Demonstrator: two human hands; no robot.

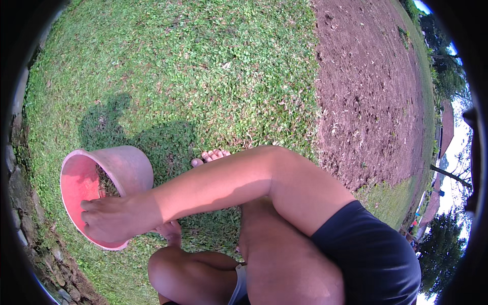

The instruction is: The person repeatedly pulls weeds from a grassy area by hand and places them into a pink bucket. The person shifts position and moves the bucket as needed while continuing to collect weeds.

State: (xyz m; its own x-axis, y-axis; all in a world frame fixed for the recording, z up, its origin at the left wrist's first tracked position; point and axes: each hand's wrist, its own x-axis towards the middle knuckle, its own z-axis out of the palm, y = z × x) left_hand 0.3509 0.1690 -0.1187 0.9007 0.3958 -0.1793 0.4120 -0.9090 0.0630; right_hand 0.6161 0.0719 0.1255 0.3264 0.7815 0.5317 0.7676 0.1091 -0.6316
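A faded red plastic bucket [139,166] is tilted on the grass, its mouth facing left. Dark loose debris [108,183] lies inside, against its wall. My right hand [114,219] reaches across from the right and is at the bucket's mouth, back of the hand up and fingers bent. Its palm side is hidden, so I cannot see whether it holds anything. Just below my right wrist, part of my left hand [169,229] shows near the grass, beside the bucket. My right forearm and wrist cover the rest of it.
My bare toes [215,154] and bent knee [171,265] are close to the bucket. Grass [228,76] spreads ahead, meeting bare brown soil [366,95] on the right. A stone edging [26,213] runs along the left. Trees [440,240] stand at the far right.
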